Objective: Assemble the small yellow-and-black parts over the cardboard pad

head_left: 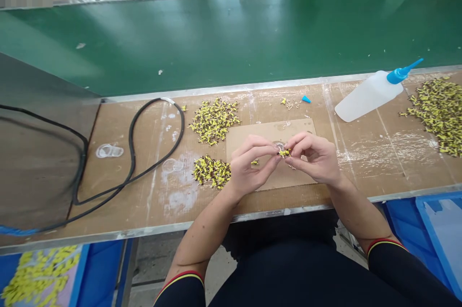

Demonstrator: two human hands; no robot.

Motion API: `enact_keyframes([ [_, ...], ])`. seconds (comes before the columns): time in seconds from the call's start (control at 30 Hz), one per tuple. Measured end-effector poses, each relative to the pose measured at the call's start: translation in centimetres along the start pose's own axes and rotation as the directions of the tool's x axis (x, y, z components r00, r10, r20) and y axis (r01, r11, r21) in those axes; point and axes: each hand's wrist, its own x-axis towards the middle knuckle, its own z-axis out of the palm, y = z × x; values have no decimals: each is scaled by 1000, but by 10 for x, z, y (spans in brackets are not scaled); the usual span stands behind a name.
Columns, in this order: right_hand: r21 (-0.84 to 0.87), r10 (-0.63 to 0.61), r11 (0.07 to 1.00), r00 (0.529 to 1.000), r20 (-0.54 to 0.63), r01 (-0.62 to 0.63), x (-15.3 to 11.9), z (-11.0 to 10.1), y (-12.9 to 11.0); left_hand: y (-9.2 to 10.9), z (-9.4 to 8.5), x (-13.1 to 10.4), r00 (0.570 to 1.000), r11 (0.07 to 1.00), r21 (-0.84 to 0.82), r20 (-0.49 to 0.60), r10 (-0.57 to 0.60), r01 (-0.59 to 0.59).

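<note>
Between my two hands, a small yellow and black piece [284, 152] is pinched by the fingertips, above a cardboard sheet [276, 179]. My left hand [252, 161] is closed on its left side, thumb and forefinger together. From the right, my right hand [315, 157] pinches the same piece. What kind of piece it is, I cannot make out. A small clear round dish [279, 145] shows just behind the fingertips, partly covered. Another yellow piece [255, 162] lies on the cardboard beneath my left hand.
Left of the cardboard lie two heaps of yellow-black pieces [215, 121] [211, 171]. A white squeeze bottle [370, 96] lies tilted at right, before a larger heap [438, 114]. A black cable [132, 153] loops at left. A green partition [231, 40] stands behind; a blue cap [306, 99] lies near it.
</note>
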Motion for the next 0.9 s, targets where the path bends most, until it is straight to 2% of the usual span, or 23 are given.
enact_keyframes([
  [0.2, -56, -43, 998, 999, -4, 43, -1, 1, 2, 3, 0, 1, 999, 989, 146, 4, 38, -38],
  [0.4, -184, -129, 975, 992, 6, 128, 0, 4, 0, 2, 2, -3, 993, 942, 319, -23, 113, -100],
  [0.67, -213, -139, 967, 990, 15, 139, -2, 4, 2, 3, 3, -3, 995, 933, 350, -13, 96, -85],
  [0.73, -211, -120, 970, 993, 6, 118, -4, 0, 4, -3, -5, -1, 996, 921, 385, -29, 81, -63],
  [0.8, -231, -118, 967, 992, -35, 107, -5, -7, 6, -16, -21, 3, 994, 887, 461, -97, 56, -5],
  [0.87, -260, -136, 960, 984, -112, 103, -4, -15, 7, -34, -43, 6, 973, 825, 549, -230, -8, 136],
  [0.9, -279, -149, 954, 980, -131, 108, -3, -20, 7, -44, -56, 7, 949, 784, 573, -308, -64, 239],
])
